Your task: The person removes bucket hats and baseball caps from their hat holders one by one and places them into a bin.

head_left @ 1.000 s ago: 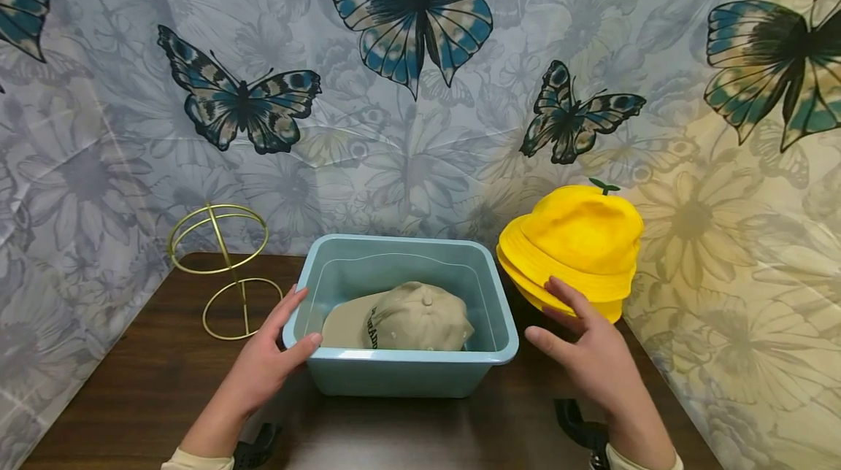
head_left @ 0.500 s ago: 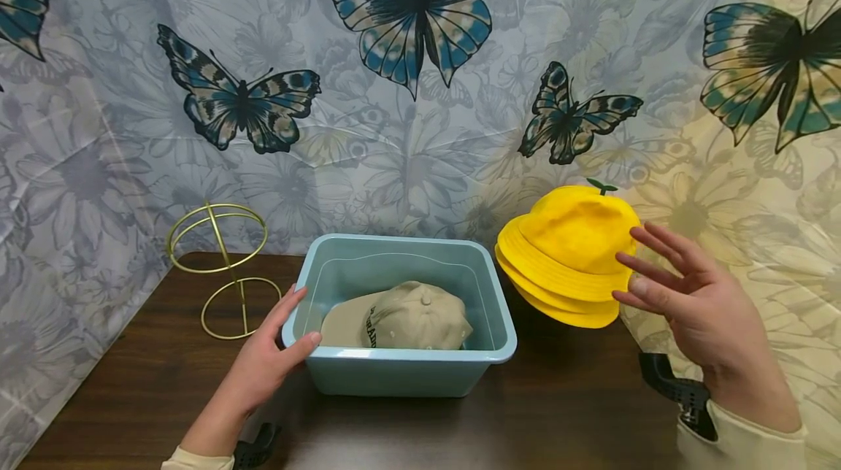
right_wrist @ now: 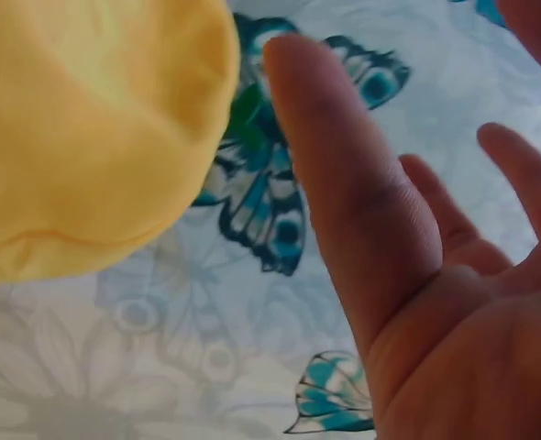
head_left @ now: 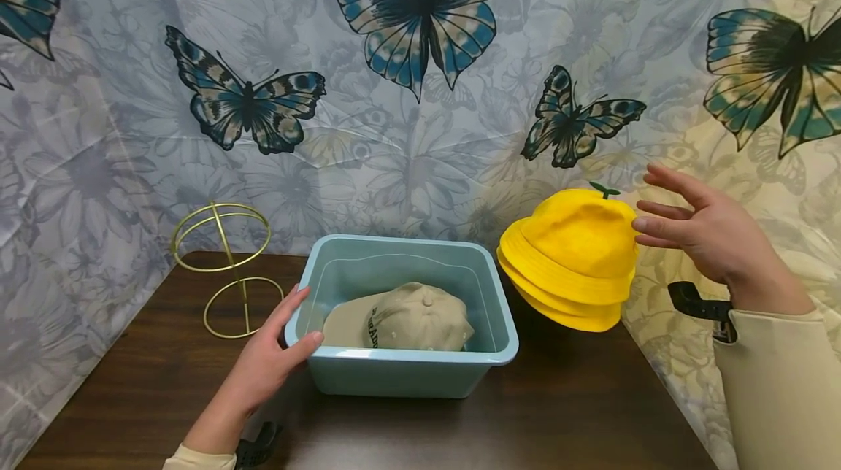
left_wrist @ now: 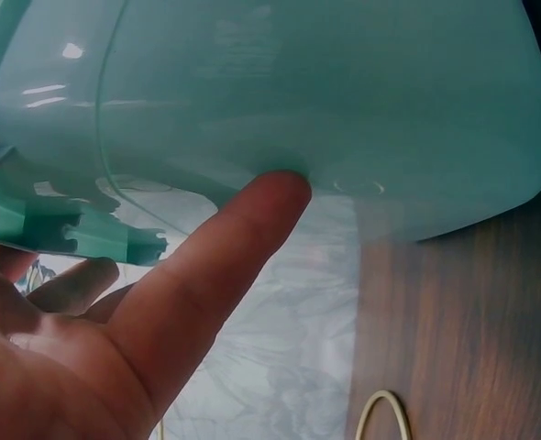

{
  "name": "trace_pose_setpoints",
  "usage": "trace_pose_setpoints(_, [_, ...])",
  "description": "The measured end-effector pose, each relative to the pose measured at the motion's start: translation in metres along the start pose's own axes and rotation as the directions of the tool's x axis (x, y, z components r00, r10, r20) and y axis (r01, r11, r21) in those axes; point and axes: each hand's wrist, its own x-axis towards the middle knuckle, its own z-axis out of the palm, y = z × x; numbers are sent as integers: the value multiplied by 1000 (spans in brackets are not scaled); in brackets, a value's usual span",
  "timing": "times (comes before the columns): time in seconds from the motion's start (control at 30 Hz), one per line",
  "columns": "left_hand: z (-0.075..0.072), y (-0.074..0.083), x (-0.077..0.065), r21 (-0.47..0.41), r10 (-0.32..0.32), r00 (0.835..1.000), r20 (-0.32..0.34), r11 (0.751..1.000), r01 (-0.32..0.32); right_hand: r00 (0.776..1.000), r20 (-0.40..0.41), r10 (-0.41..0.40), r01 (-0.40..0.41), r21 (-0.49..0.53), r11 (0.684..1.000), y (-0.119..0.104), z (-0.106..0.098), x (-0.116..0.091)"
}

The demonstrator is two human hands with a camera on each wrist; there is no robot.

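A light blue plastic bin [head_left: 394,375] stands on the table. Inside it lies a beige baseball cap [head_left: 420,317], brim toward the left, with dark lettering partly hidden by the bin's front rim. My left hand [head_left: 266,360] rests against the bin's front left corner, fingers and thumb fairly straight; the left wrist view has the thumb [left_wrist: 225,247] touching the wall. To the bin's right are yellow bucket hats [head_left: 571,258], brims layered, the top one with a green sprout [head_left: 604,190]. My right hand [head_left: 712,229] is raised beside the crown with fingers spread, holding nothing.
A gold wire stand [head_left: 226,266] with round hoops stands at the table's back left. The dark wooden table [head_left: 545,411] ends at the back against a butterfly-print cloth [head_left: 420,163]. Its right edge runs just past the hats.
My right hand has moved right and upward, from in front of the yellow hats to beside the crown. My left hand, the bin and the cap have stayed put.
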Motion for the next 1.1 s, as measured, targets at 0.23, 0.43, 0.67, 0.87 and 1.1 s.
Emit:
trace_pose_setpoints(0.23, [1, 1, 0, -6, 0, 1000, 0, 1000, 0, 998, 24, 59, -53, -179, 982, 0, -9, 22])
trace_pose_setpoints(0.43, [2, -1, 1, 10, -13, 1000, 1, 1000, 13, 990, 68, 120, -100, -251, 963, 2, -15, 38])
trace_pose_setpoints(0.67, [1, -3, 2, 32, -8, 1000, -6, 999, 8, 981, 108, 161, -123, -292, 949, 2, -13, 52])
trace_pose_setpoints(0.87, [1, -3, 2, 24, -16, 1000, -7, 1000, 16, 976, 133, 170, -110, -370, 923, -1, -6, 61])
trace_pose_setpoints(1.1, [0, -1, 1, 18, -28, 1000, -10, 999, 28, 972, 150, 180, -104, -409, 907, -1, 3, 70])
